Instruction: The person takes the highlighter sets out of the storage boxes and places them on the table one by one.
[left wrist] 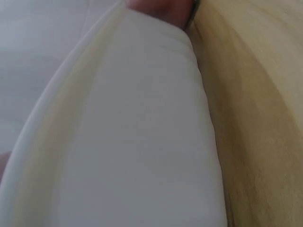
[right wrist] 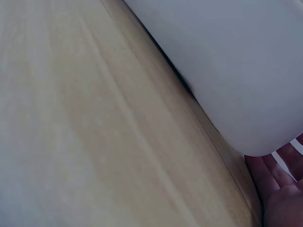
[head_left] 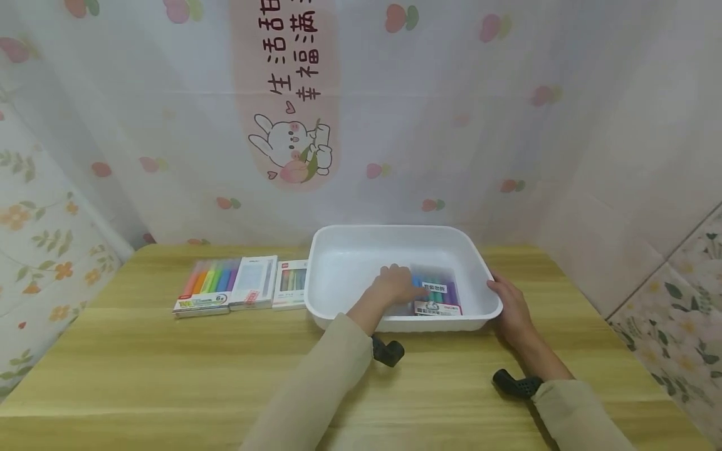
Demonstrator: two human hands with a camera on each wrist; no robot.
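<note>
A white plastic basin (head_left: 389, 235) sits on the wooden table. My left hand (head_left: 389, 288) reaches over its near rim and lies inside, with one digit extended onto a clear pack of coloured pens (head_left: 448, 294) flat in the front right corner. What is under that palm is hidden. At the basin's right side, my right hand (head_left: 513, 313) holds the rim, its fingers (right wrist: 272, 172) lying against the outer wall. In the left wrist view the basin's outer wall (left wrist: 137, 123) fills most of the picture.
Left of the basin, three packs lie in a row: rainbow-coloured pens (head_left: 211, 282), a white box (head_left: 252, 282) and a white box with pastel sticks (head_left: 289, 285) against the basin. A patterned curtain (head_left: 395, 125) hangs behind the wooden table (head_left: 169, 376).
</note>
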